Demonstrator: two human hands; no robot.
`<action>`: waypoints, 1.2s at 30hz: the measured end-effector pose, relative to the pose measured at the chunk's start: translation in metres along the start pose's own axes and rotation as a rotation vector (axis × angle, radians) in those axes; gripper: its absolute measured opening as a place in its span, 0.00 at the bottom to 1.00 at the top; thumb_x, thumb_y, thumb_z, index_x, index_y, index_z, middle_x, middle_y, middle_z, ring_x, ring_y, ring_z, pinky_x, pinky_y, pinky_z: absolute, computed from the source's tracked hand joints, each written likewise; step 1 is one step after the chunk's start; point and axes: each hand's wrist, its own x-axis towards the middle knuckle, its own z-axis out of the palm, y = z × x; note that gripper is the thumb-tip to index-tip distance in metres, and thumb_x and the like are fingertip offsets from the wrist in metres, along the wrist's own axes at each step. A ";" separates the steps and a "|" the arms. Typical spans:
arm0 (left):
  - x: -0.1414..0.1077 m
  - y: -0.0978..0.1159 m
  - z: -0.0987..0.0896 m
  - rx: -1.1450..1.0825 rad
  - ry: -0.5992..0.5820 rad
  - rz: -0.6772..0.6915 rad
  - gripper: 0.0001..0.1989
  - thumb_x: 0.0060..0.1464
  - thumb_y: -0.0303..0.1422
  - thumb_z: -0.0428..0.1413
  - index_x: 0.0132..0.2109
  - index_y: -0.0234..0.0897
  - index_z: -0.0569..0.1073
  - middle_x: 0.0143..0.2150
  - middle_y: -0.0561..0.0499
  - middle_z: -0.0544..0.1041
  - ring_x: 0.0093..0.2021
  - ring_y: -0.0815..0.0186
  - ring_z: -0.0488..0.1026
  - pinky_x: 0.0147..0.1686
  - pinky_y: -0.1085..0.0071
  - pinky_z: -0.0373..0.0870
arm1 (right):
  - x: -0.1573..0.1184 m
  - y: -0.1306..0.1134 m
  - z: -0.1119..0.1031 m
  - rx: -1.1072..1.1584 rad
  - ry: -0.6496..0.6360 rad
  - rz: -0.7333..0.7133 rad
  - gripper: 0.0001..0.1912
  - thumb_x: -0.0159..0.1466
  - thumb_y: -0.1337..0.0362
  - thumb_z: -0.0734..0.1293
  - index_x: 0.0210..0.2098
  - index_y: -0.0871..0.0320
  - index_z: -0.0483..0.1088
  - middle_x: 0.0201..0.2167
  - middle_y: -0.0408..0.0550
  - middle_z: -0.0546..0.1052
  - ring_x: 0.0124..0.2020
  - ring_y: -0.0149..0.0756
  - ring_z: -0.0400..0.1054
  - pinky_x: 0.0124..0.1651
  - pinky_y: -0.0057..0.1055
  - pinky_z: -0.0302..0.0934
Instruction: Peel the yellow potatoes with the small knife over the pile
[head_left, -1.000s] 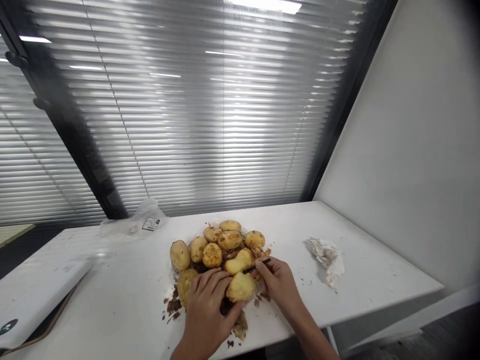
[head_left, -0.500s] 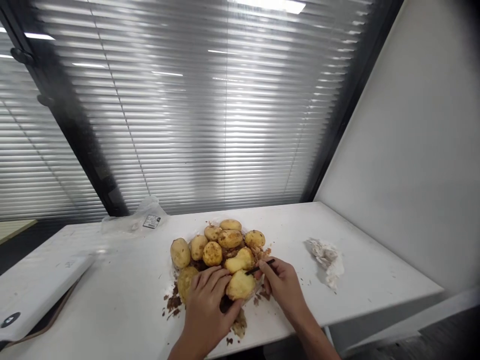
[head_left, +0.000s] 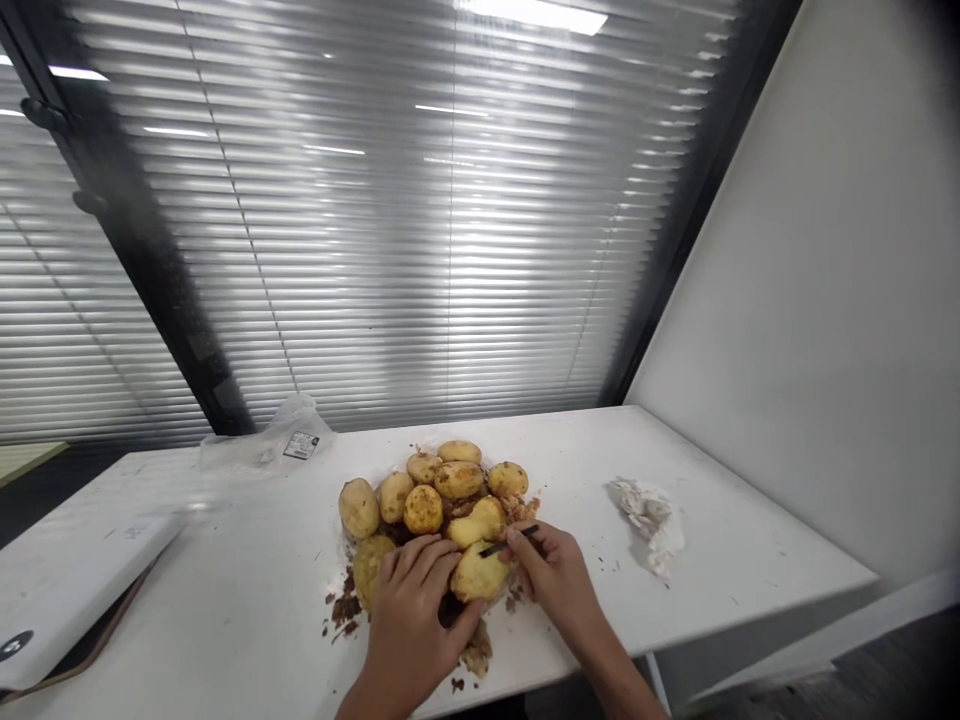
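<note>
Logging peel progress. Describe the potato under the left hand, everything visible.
The potato is a rounded oval, pale yellow, its flesh looking bare, moist and slightly uneven, with no skin visible on its upper side. It lies at the front of the pile, the left hand pressing its fingers against its left side. The right hand is at its right, holding a thin dark tool just above it; contact cannot be told. A second peeled potato lies directly behind it.

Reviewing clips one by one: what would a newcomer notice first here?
A heap of potatoes in the middle of the white table, with brown peelings around it, stands out. At its front, the left hand holds a pale potato while the right hand holds a dark tool beside it.
</note>
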 end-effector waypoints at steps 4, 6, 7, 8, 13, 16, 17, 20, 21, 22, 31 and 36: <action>-0.001 -0.001 0.001 0.019 -0.007 0.000 0.16 0.49 0.34 0.61 0.46 0.39 0.72 0.45 0.49 0.78 0.47 0.56 0.71 0.45 0.60 0.62 | 0.001 0.003 -0.002 -0.025 0.036 -0.013 0.23 0.62 0.47 0.64 0.26 0.61 0.71 0.21 0.46 0.75 0.12 0.27 0.57 0.17 0.26 0.54; -0.002 -0.001 0.002 0.019 -0.006 -0.004 0.16 0.49 0.35 0.62 0.46 0.39 0.72 0.45 0.50 0.78 0.47 0.55 0.71 0.45 0.60 0.62 | 0.002 0.003 -0.002 0.020 0.020 0.015 0.23 0.62 0.46 0.64 0.26 0.61 0.70 0.20 0.46 0.75 0.11 0.26 0.55 0.16 0.26 0.52; -0.002 -0.001 0.002 0.017 -0.002 -0.009 0.16 0.48 0.35 0.62 0.46 0.39 0.72 0.44 0.50 0.78 0.47 0.55 0.71 0.45 0.60 0.61 | 0.002 0.004 -0.001 0.056 -0.006 0.026 0.23 0.61 0.45 0.64 0.27 0.61 0.70 0.20 0.45 0.75 0.11 0.25 0.55 0.15 0.26 0.52; -0.002 -0.002 0.003 0.017 -0.003 -0.008 0.17 0.48 0.35 0.62 0.46 0.39 0.72 0.44 0.50 0.78 0.47 0.55 0.71 0.45 0.60 0.61 | 0.002 0.004 -0.001 0.074 -0.023 0.028 0.23 0.61 0.45 0.64 0.28 0.61 0.70 0.20 0.45 0.74 0.11 0.25 0.55 0.15 0.25 0.51; -0.002 -0.003 0.003 0.033 -0.022 0.019 0.17 0.49 0.35 0.62 0.46 0.39 0.71 0.45 0.50 0.78 0.47 0.55 0.70 0.45 0.60 0.61 | 0.002 0.005 0.001 0.046 0.015 0.004 0.23 0.61 0.46 0.65 0.26 0.61 0.70 0.17 0.44 0.72 0.11 0.25 0.54 0.15 0.25 0.50; -0.002 -0.003 0.003 0.017 -0.010 0.001 0.17 0.48 0.35 0.63 0.46 0.40 0.71 0.45 0.51 0.78 0.47 0.55 0.70 0.45 0.60 0.61 | 0.000 0.006 0.001 0.099 -0.032 0.024 0.23 0.61 0.45 0.65 0.27 0.61 0.70 0.19 0.45 0.74 0.11 0.25 0.54 0.15 0.25 0.50; -0.002 -0.003 0.003 0.014 -0.007 -0.002 0.17 0.48 0.34 0.63 0.46 0.40 0.71 0.45 0.51 0.78 0.48 0.55 0.70 0.45 0.60 0.61 | 0.000 0.006 0.001 0.079 -0.017 0.016 0.23 0.61 0.45 0.65 0.26 0.61 0.70 0.19 0.45 0.74 0.12 0.25 0.55 0.15 0.25 0.50; -0.003 -0.004 0.004 0.010 -0.011 -0.003 0.17 0.48 0.36 0.63 0.46 0.40 0.72 0.45 0.51 0.78 0.48 0.55 0.70 0.46 0.60 0.61 | 0.000 0.006 0.001 0.045 0.023 0.005 0.23 0.61 0.45 0.65 0.26 0.61 0.70 0.20 0.46 0.74 0.12 0.25 0.54 0.16 0.25 0.50; -0.003 -0.004 0.004 0.009 -0.012 -0.002 0.17 0.48 0.36 0.63 0.46 0.40 0.72 0.45 0.51 0.78 0.48 0.55 0.70 0.45 0.60 0.61 | 0.000 0.006 0.001 0.063 0.009 0.009 0.23 0.61 0.45 0.65 0.27 0.61 0.71 0.21 0.47 0.75 0.12 0.25 0.54 0.15 0.25 0.50; -0.003 -0.004 0.004 0.011 -0.013 -0.001 0.17 0.48 0.36 0.63 0.46 0.40 0.72 0.46 0.51 0.78 0.48 0.55 0.70 0.45 0.60 0.61 | 0.000 0.006 0.001 0.083 -0.013 0.014 0.23 0.61 0.45 0.64 0.28 0.61 0.71 0.22 0.47 0.76 0.12 0.25 0.54 0.15 0.25 0.49; 0.000 -0.004 0.003 0.055 -0.002 0.046 0.17 0.47 0.35 0.63 0.45 0.39 0.71 0.45 0.50 0.78 0.46 0.56 0.71 0.44 0.60 0.62 | 0.000 0.010 0.001 0.098 -0.012 0.017 0.24 0.61 0.44 0.64 0.28 0.60 0.71 0.22 0.47 0.75 0.11 0.26 0.56 0.15 0.25 0.51; -0.001 -0.005 0.002 0.072 -0.008 0.052 0.17 0.49 0.37 0.63 0.46 0.39 0.71 0.45 0.50 0.78 0.47 0.55 0.71 0.43 0.60 0.62 | 0.000 0.009 -0.001 0.032 0.050 -0.029 0.23 0.62 0.46 0.64 0.25 0.60 0.71 0.20 0.46 0.74 0.15 0.29 0.59 0.19 0.26 0.54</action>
